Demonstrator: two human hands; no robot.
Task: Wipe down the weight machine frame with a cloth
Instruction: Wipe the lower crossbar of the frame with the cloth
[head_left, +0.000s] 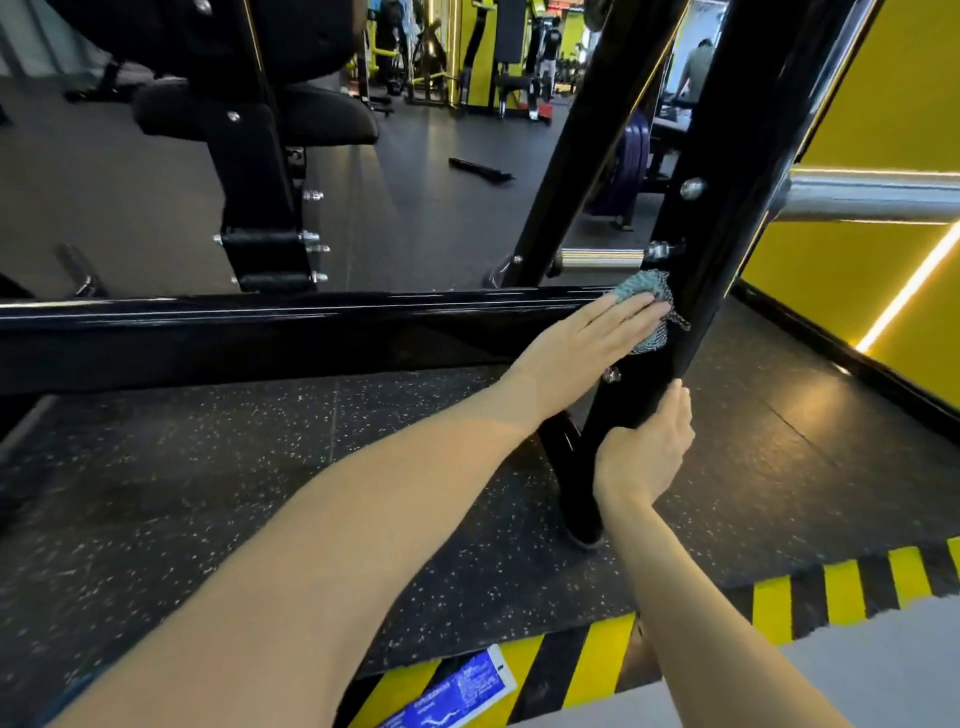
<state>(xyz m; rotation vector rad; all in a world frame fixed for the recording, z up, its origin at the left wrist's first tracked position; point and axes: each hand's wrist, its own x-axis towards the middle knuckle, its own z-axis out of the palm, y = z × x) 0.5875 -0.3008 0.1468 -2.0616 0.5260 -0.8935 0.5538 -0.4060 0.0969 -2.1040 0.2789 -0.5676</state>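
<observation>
Left hand (587, 332) flat, fingers straight, pressing cloth (641, 290) against frame upright (727, 156). Right hand (647, 452) wrapped round same post, lower. Cloth judged soft, light: palm pressure suffices.

Cloth (645, 292) mostly under left hand (582, 338).

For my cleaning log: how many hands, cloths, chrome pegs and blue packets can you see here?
Hands: 2, left hand pressing the cloth, right hand gripping the frame upright
Cloth: 1
Chrome pegs: 2
Blue packet: 1
Total: 6
</observation>
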